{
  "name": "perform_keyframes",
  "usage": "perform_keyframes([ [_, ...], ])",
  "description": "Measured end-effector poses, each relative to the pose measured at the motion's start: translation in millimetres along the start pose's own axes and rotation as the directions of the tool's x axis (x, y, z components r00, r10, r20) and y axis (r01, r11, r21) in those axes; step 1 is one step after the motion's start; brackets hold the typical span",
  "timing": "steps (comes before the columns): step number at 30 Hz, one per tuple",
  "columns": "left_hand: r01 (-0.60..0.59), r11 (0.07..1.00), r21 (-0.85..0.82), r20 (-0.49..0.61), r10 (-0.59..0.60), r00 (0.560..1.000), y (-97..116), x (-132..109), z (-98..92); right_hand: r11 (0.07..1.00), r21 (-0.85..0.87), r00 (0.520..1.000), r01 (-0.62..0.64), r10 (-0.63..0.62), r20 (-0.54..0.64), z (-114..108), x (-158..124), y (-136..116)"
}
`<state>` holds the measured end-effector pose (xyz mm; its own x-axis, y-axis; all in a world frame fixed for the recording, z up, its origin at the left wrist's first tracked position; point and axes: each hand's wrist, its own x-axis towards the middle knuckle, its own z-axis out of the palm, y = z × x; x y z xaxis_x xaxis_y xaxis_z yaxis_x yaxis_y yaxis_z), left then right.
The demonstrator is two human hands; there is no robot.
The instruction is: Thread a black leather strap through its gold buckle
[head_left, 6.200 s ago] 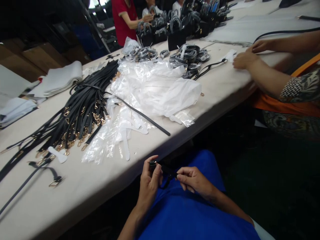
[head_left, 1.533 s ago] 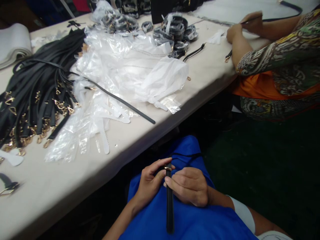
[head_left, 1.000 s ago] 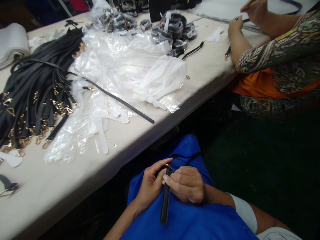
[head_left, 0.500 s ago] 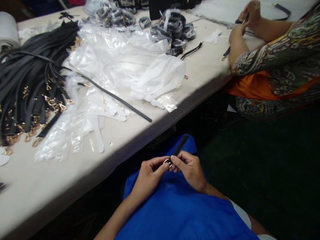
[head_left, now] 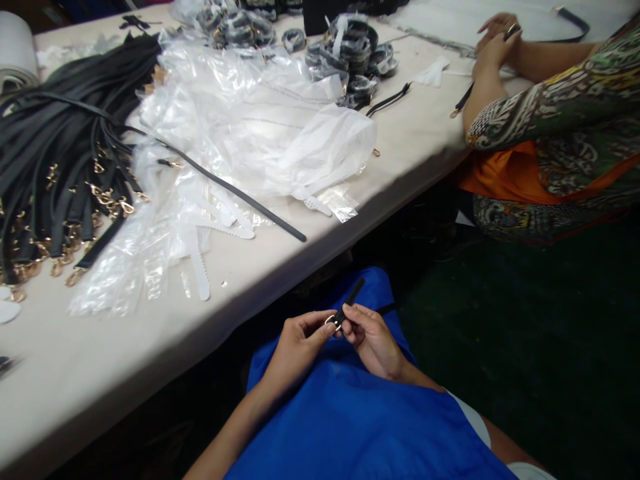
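Note:
In my lap, over a blue cloth (head_left: pixel 350 413), I hold a short black strap (head_left: pixel 349 305) with a small gold metal buckle (head_left: pixel 332 323) at its lower end. My left hand (head_left: pixel 297 350) pinches the buckle end between fingers and thumb. My right hand (head_left: pixel 373 340) grips the strap just beside it, its fingertips almost meeting my left hand's. The strap's free end points up and away, toward the table edge. Part of the strap is hidden by my fingers.
A white table (head_left: pixel 90 360) runs in front of me, holding a heap of black straps with gold clasps (head_left: pixel 60 160), crumpled clear plastic bags (head_left: pixel 240 133) and coiled black handles (head_left: pixel 345 60). A co-worker's hands (head_left: pixel 495 50) work at the right.
The strap has swung from hanging down over my lap to pointing up and away. My hands have drawn closer around the buckle. The co-worker's hands have shifted slightly.

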<state>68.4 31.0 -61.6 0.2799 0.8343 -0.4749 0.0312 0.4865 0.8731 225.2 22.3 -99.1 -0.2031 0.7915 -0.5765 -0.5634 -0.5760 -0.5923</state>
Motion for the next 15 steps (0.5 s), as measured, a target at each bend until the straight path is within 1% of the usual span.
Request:
perform_keyframes([
  [3, 0.025, 0.999, -0.041, -0.014, -0.026, 1.0, -0.3, 1.3, 0.5, 0.999, 0.047, 1.0, -0.01, 0.01, 0.002, -0.5, 0.6, 1.7],
  [8, 0.037, 0.996, -0.076, -0.063, -0.042, 0.997, -1.1, 2.7, 3.0, 0.995, -0.008, 0.994, 0.104, -0.104, 0.03, 3.3, -2.6, -1.4],
  [12, 0.023, 0.997, -0.068, -0.087, -0.029, 0.996, 0.9, 1.4, 4.8, 0.97, -0.115, 0.976, 0.214, -0.206, 0.075, 2.8, -4.5, -3.7],
  [15, 0.019, 0.999, -0.042, -0.102, -0.023, 0.994, 2.3, 0.3, 5.1, 0.915, -0.252, 0.949, 0.314, -0.297, 0.105, -0.3, -4.7, -3.7],
])
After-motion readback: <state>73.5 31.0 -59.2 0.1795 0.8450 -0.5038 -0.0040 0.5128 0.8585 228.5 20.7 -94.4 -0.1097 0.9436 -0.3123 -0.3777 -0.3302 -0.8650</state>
